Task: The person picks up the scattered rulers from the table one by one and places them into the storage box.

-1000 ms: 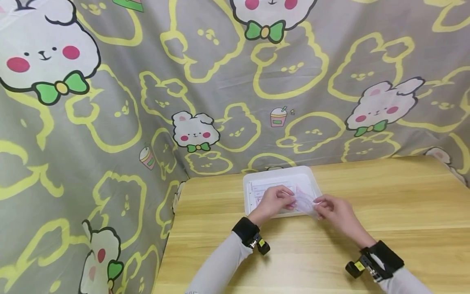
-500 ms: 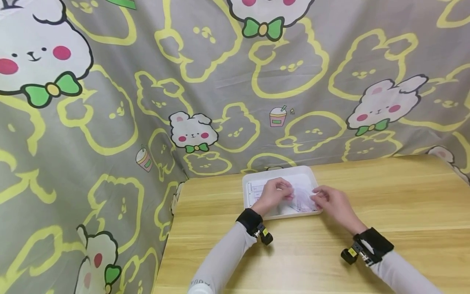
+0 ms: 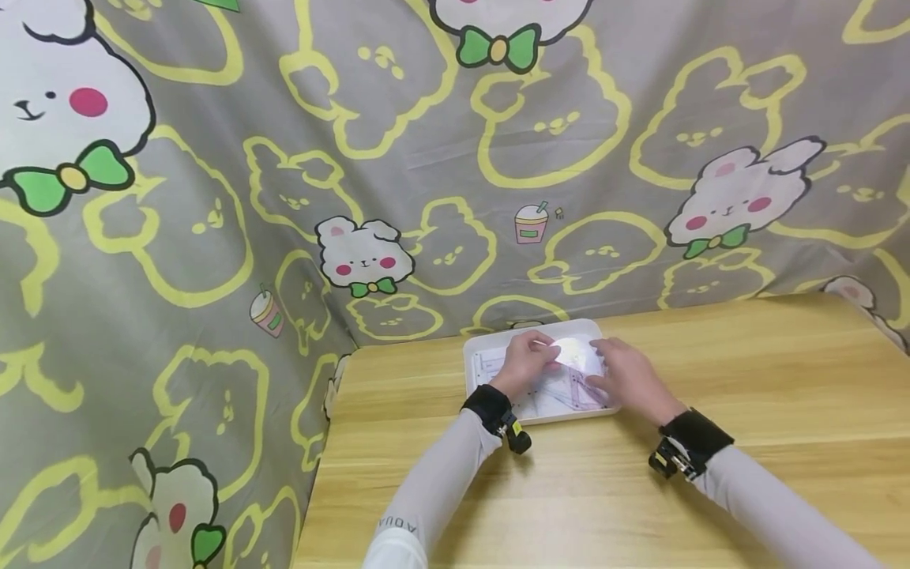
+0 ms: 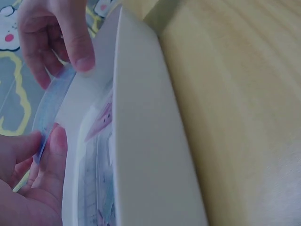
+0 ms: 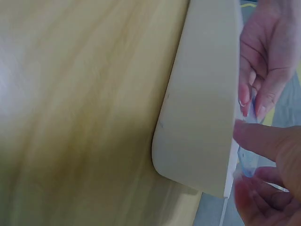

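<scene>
In the head view, my left hand [image 3: 522, 367] pinches a clear, curved plastic protractor [image 3: 577, 356] above a white tray [image 3: 562, 418]. Glare brightens most of its face. My right hand [image 3: 634, 381] is at the protractor's other end, thumb and fingers spread apart. The left wrist view shows the protractor [image 4: 52, 101] nearly edge-on, with the right thumb off it and the right fingertips close to its far end; whether they touch it is unclear. Inside the tray lie a purple-tinted set square [image 3: 584, 392] and clear rulers [image 3: 490, 365], partly hidden by the left hand.
The tray stands on a wood-grain table [image 3: 768, 379] near its back edge. Behind and to the left hangs a grey curtain [image 3: 441, 158] printed with rabbits and yellow outlines. Both wrists wear black straps [image 3: 695, 439] with small cameras.
The protractor has turned and risen a little over the tray, now catching bright glare. My right hand has shifted left, its fingers and thumb spreading from a pinch. The left hand keeps its hold.
</scene>
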`<state>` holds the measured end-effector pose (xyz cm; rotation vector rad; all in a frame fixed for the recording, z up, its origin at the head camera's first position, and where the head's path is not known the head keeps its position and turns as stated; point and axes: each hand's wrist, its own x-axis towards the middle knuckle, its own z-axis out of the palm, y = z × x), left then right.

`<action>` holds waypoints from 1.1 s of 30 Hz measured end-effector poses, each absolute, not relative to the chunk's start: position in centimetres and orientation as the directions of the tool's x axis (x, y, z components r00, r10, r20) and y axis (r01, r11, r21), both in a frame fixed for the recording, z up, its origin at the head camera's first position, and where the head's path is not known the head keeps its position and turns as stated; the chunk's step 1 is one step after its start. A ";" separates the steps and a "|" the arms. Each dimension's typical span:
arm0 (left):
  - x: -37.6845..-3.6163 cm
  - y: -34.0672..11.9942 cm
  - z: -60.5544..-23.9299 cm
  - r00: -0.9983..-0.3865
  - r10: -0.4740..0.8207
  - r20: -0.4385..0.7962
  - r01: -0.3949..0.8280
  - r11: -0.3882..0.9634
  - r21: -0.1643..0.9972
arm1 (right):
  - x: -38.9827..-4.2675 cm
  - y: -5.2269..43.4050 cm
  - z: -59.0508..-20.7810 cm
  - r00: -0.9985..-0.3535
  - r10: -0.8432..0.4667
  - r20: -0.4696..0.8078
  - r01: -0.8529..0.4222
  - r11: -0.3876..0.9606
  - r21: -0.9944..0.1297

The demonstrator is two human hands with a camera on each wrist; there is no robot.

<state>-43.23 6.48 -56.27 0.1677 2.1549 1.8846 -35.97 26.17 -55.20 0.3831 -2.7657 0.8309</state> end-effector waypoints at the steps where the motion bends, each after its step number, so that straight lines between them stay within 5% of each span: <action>1: -43.4 6.5 -56.3 -0.960 0.249 -0.129 -0.094 0.148 0.985 | -36.3 26.1 -55.3 -0.930 -0.196 0.310 -0.329 0.818 -0.471; 9: -44.4 7.5 -57.1 -0.988 0.126 -0.086 -0.039 0.339 0.940 | -38.1 26.6 -56.2 -0.881 -0.223 0.418 -0.371 0.873 -0.317; 33: -45.2 7.6 -57.5 -0.997 0.001 0.078 0.066 0.545 0.836 | -40.6 25.8 -57.1 -0.965 -0.156 0.211 -0.222 0.914 -0.338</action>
